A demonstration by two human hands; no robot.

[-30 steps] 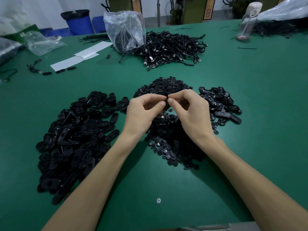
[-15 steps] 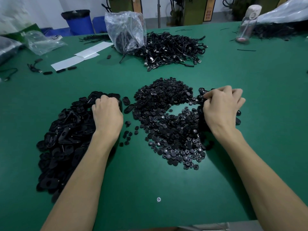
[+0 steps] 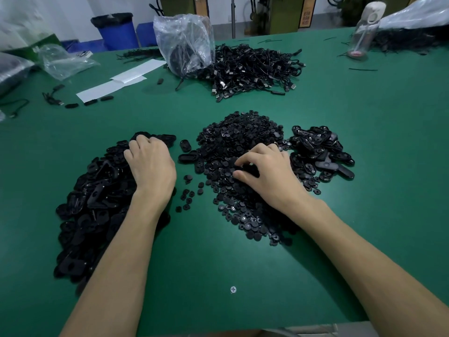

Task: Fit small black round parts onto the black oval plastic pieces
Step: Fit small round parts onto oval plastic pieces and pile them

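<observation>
Matte black oval pieces [image 3: 92,203] heaped; left hand [image 3: 150,166] curled into them, grip hidden; right hand [image 3: 269,171] clawed over small round parts [image 3: 243,137], hold unclear.

A cable pile [image 3: 252,69] lies beside a clear plastic bag [image 3: 184,40] on the green table [image 3: 364,142].

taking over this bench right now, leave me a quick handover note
Left hand rests on the pile of oval pieces at left, fingers curled into it; whether it grips one is hidden.
Right hand is on the centre heap of round parts, fingers curled down; a pinch cannot be seen.
Done: a small pile at right looks like fitted pieces.
To do: both big piles, so most of the job remains.
</observation>
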